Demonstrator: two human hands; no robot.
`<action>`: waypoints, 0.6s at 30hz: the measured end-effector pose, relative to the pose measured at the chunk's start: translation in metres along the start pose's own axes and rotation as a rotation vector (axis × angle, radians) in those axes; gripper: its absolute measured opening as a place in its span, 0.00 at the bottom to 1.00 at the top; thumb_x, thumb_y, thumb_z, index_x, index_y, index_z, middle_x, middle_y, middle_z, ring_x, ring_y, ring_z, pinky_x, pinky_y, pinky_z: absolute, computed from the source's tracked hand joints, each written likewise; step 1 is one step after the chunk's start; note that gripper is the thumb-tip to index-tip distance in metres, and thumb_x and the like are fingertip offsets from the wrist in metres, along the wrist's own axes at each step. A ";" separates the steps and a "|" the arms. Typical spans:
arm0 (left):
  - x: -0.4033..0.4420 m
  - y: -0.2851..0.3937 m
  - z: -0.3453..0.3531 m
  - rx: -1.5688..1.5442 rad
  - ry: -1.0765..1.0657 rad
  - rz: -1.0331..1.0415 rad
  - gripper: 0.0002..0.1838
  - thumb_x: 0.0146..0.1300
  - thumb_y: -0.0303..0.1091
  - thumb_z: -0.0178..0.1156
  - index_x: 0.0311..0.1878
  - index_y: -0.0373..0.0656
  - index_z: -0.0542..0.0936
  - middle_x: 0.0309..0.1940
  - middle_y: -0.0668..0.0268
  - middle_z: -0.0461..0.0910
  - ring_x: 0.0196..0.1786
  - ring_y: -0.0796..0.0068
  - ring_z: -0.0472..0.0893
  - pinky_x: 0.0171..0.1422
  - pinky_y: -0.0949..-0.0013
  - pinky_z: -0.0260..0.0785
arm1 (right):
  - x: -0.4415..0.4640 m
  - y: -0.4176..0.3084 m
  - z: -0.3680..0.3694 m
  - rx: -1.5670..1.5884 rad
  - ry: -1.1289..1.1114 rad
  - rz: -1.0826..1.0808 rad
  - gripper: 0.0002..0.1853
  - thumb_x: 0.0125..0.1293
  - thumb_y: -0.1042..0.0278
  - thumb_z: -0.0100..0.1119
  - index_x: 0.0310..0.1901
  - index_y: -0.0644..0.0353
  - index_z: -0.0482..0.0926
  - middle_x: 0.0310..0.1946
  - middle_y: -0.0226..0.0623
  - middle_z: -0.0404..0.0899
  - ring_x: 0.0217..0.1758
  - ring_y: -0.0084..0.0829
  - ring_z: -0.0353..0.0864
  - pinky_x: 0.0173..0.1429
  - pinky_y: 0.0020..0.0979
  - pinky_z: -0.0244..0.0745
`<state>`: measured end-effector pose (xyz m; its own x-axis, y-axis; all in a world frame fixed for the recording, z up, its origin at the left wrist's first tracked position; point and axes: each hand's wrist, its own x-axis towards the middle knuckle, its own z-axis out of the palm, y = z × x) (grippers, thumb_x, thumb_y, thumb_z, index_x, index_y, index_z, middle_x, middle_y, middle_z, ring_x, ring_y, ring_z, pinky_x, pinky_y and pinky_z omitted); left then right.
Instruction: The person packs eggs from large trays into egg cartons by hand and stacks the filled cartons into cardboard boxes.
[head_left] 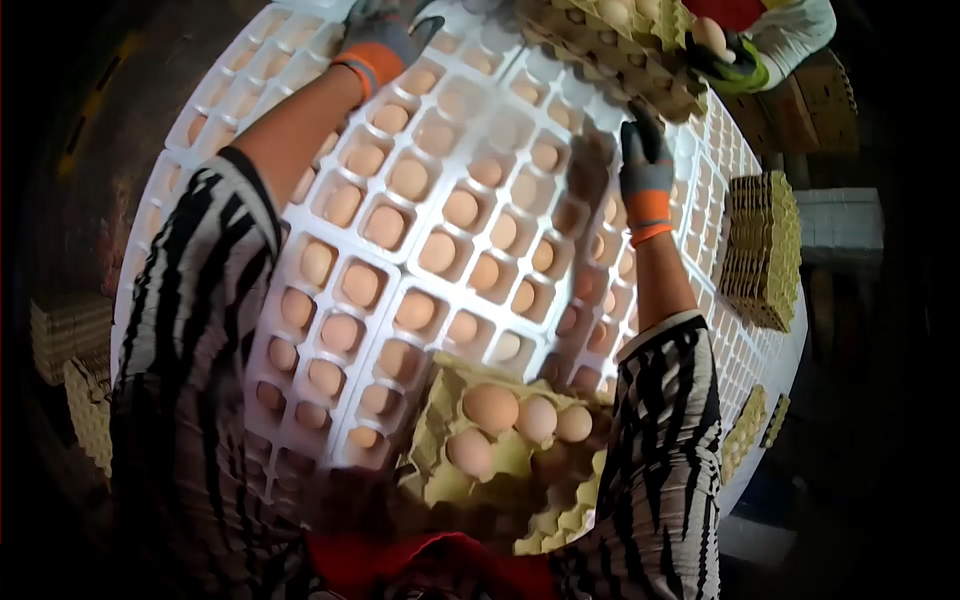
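Observation:
My left hand [385, 45], in a grey glove with an orange cuff, reaches over the far left of the white foam egg trays [402, 272]. Its thumb stands apart from the fingers, which the top edge partly cuts off; I see nothing held. In a matching glove, my right hand [645, 165] extends over the foam trays at the right, just below a stack of pulp egg trays [610, 60]. Its dark fingers look stretched out, with no egg visible in them. Brown eggs [437, 252] fill many compartments. Close to my body, a pulp tray [440, 480] holds several loose eggs [491, 408].
Across the table, a co-worker's gloved hand [735, 65] holds an egg [710, 38] beside the pulp trays. Stacked pulp trays [760, 250] stand at the right edge, with more stacks [88, 415] low on the left. Dark floor [85, 130] lies beyond the table.

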<state>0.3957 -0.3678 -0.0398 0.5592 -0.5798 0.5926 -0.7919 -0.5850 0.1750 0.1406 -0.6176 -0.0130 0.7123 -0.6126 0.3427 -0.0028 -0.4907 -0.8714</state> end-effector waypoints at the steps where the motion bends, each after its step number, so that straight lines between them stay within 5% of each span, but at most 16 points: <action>1: -0.012 0.004 -0.016 -0.134 0.137 0.121 0.20 0.67 0.43 0.59 0.58 0.44 0.73 0.53 0.58 0.78 0.56 0.63 0.76 0.65 0.54 0.62 | -0.014 -0.034 -0.018 -0.003 -0.028 0.116 0.19 0.69 0.72 0.56 0.60 0.63 0.75 0.55 0.36 0.79 0.53 0.24 0.76 0.56 0.23 0.70; 3: -0.034 0.019 -0.046 -0.566 -0.138 -0.027 0.20 0.69 0.41 0.54 0.63 0.51 0.75 0.63 0.63 0.73 0.65 0.63 0.72 0.70 0.58 0.62 | -0.048 -0.082 -0.055 0.049 -0.053 0.157 0.20 0.69 0.72 0.57 0.62 0.65 0.73 0.55 0.36 0.78 0.51 0.22 0.77 0.55 0.22 0.72; 7: -0.105 0.098 -0.175 -0.975 -0.394 -0.037 0.22 0.61 0.34 0.65 0.59 0.43 0.77 0.55 0.58 0.77 0.57 0.57 0.77 0.63 0.61 0.68 | -0.147 -0.161 -0.116 -0.004 -0.125 0.342 0.19 0.69 0.75 0.55 0.61 0.66 0.74 0.55 0.37 0.79 0.53 0.22 0.77 0.57 0.26 0.74; 9: -0.141 0.122 -0.222 -0.844 -0.420 0.155 0.26 0.53 0.33 0.70 0.57 0.42 0.78 0.53 0.57 0.78 0.54 0.56 0.77 0.59 0.59 0.70 | -0.205 -0.189 -0.133 -0.099 -0.178 0.419 0.19 0.64 0.80 0.59 0.57 0.65 0.77 0.51 0.34 0.81 0.50 0.21 0.79 0.53 0.25 0.75; 12: -0.185 0.173 -0.287 -0.650 -0.601 0.339 0.30 0.48 0.38 0.72 0.57 0.47 0.78 0.51 0.58 0.77 0.50 0.57 0.77 0.54 0.58 0.69 | -0.280 -0.223 -0.127 -0.309 -0.401 0.172 0.23 0.53 0.79 0.66 0.54 0.57 0.80 0.43 0.38 0.80 0.40 0.32 0.82 0.46 0.30 0.77; 13: -0.195 0.185 -0.291 -0.551 -0.617 0.380 0.31 0.47 0.40 0.72 0.58 0.48 0.77 0.51 0.58 0.76 0.49 0.56 0.77 0.54 0.57 0.69 | -0.290 -0.229 -0.117 -0.360 -0.418 0.185 0.21 0.53 0.77 0.67 0.52 0.57 0.80 0.44 0.38 0.80 0.39 0.32 0.81 0.43 0.30 0.78; 15: -0.209 0.207 -0.288 -0.309 -0.666 0.476 0.29 0.49 0.43 0.71 0.56 0.50 0.76 0.51 0.58 0.75 0.49 0.57 0.77 0.54 0.58 0.69 | -0.291 -0.235 -0.102 -0.752 -0.507 -0.260 0.18 0.56 0.75 0.66 0.51 0.59 0.81 0.43 0.38 0.81 0.40 0.29 0.81 0.45 0.26 0.76; 17: -0.221 0.219 -0.273 -0.089 -0.717 0.541 0.27 0.50 0.43 0.69 0.55 0.50 0.76 0.50 0.58 0.76 0.48 0.57 0.77 0.54 0.57 0.69 | -0.296 -0.233 -0.097 -0.789 -0.493 -0.286 0.18 0.57 0.71 0.65 0.51 0.59 0.80 0.44 0.37 0.80 0.41 0.29 0.81 0.46 0.27 0.76; 18: -0.221 0.218 -0.275 -0.221 -0.693 0.468 0.25 0.52 0.41 0.68 0.54 0.49 0.75 0.49 0.58 0.76 0.48 0.59 0.77 0.54 0.58 0.70 | -0.302 -0.231 -0.099 -0.812 -0.484 -0.296 0.18 0.58 0.69 0.65 0.51 0.59 0.80 0.45 0.36 0.80 0.42 0.29 0.81 0.46 0.27 0.76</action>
<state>0.0316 -0.2114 0.0838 0.1301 -0.9906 0.0418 -0.9674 -0.1176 0.2242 -0.1430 -0.3804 0.1197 0.9714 -0.1663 0.1693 -0.1301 -0.9698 -0.2065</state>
